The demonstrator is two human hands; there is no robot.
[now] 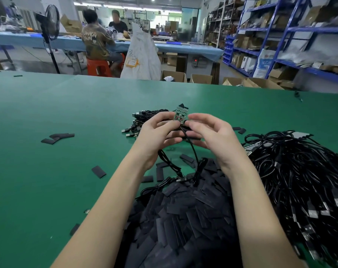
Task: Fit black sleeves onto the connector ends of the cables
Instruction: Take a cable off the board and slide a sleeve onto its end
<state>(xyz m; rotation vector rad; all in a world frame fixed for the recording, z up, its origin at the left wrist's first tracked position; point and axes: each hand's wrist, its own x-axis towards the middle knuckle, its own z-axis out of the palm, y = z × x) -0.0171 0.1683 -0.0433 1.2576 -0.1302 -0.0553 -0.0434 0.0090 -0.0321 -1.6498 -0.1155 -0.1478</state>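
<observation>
On the green tabletop, at far left, a few loose black sleeves lay flat, with a single sleeve nearer centre. Behind the hands, a small bundle of cables with USB plugs rested on the tabletop. Left hand was raised above the tabletop, its grip closed with thumb and fingertips on the lower left edge of a small green circuit board, held upright with the component side facing the camera. Right hand met it from the other side, grip pinched at the board's lower right corner; whether a sleeve sat between those fingers could not be told. A black cable hung from the base of the board, between the two hands, down to the large heap of black sleeves at bottom centre, between the forearms. A second cable looped beneath the left wrist onto the same heap. At right, a big pile of black cables with plugs covered the tabletop, touching the sleeve heap. Two stray sleeves lay just beyond the right hand.
</observation>
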